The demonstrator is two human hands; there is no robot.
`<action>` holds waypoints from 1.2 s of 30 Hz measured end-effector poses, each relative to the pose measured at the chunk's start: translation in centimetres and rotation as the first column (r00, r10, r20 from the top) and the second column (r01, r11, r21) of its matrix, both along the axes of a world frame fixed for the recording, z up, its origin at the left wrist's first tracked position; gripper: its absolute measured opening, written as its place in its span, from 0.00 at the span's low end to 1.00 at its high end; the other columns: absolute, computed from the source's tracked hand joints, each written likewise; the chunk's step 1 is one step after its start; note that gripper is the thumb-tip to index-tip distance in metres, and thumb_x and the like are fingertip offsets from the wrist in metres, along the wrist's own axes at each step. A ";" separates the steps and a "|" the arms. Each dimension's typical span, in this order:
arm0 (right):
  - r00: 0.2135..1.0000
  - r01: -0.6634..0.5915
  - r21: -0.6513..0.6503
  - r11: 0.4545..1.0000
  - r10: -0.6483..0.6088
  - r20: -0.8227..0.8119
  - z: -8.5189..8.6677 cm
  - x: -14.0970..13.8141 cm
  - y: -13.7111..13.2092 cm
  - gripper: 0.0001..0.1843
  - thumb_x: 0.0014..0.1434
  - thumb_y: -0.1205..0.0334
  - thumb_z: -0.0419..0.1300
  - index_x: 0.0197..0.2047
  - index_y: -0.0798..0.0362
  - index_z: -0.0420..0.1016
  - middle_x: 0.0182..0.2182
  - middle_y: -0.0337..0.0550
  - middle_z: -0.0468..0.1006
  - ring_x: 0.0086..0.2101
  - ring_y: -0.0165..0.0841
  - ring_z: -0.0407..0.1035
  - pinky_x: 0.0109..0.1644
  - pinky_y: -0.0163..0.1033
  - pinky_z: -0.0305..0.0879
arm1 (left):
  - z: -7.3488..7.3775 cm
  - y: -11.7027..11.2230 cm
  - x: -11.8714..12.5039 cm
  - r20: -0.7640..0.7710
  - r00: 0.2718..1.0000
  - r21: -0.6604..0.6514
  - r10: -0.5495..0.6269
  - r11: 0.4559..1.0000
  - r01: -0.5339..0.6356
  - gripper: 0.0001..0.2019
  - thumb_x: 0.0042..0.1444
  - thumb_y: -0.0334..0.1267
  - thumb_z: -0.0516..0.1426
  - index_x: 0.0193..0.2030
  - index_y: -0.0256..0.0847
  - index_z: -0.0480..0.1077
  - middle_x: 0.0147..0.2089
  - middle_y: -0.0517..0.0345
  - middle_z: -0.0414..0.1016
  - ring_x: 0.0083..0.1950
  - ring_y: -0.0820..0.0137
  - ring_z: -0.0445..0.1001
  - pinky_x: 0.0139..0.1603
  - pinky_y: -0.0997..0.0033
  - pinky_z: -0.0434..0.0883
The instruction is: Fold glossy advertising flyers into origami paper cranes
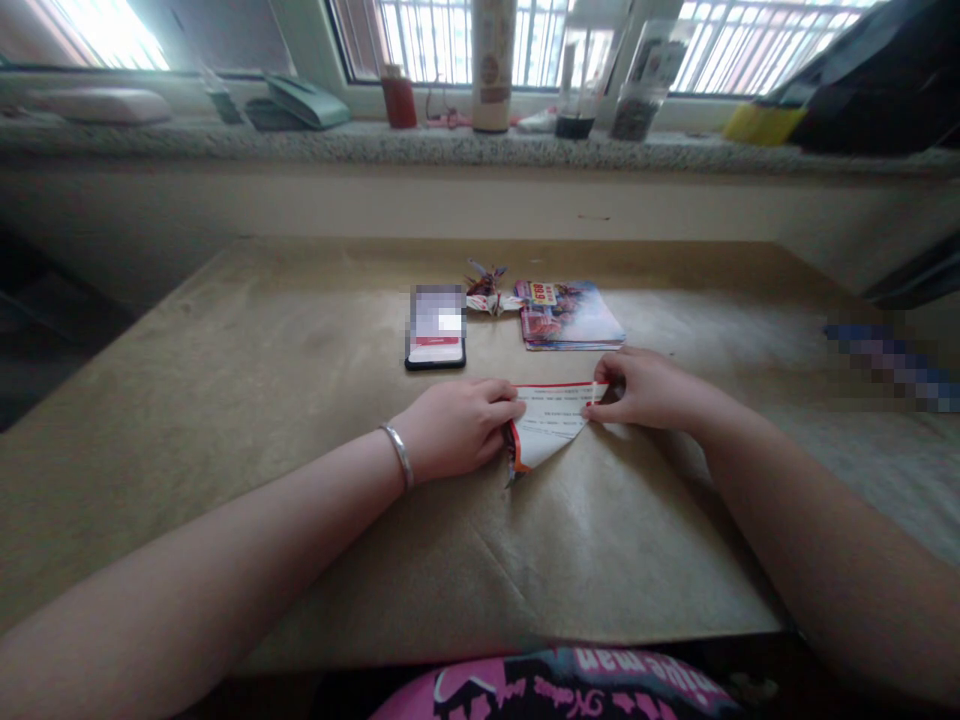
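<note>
A sheet of printed paper (551, 415) with a red upper edge lies low over the table between my hands, its lower part folded to a slanting edge. My left hand (469, 425), with a silver bangle at the wrist, is closed on the sheet's left side. At the right corner my right hand (634, 390) pinches the paper between thumb and fingers. Just beyond are a stack of colourful printed sheets (574, 315), a phone (436, 330) with a blurred screen, and a small folded-paper piece (489, 290) with spiky points.
The brown-covered table (300, 330) reaches to the wall under the window. Along the stone sill (420, 145) stand a red-brown bottle (398, 97), a tall pale bottle (493, 65), clear containers and a dark bag (885, 85). A blurred object (892, 368) lies at the right.
</note>
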State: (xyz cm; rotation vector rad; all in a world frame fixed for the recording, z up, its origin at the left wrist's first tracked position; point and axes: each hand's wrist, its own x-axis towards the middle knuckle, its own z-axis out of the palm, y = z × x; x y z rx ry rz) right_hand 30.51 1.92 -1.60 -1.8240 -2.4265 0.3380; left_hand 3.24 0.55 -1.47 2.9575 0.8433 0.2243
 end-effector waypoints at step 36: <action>0.952 0.210 -0.312 0.927 -0.267 -0.153 0.1 2.0 1.1 0.09 0.50 0.56 0.59 0.25 0.51 0.68 0.22 0.38 0.71 0.23 0.29 0.63 0.26 0.34 0.58 | 0.1 0.0 -0.2 -0.020 1.000 -0.015 -0.003 1.000 0.002 0.16 0.58 0.34 0.50 0.52 0.39 0.70 0.56 0.50 0.70 0.52 0.62 0.73 0.52 0.61 0.73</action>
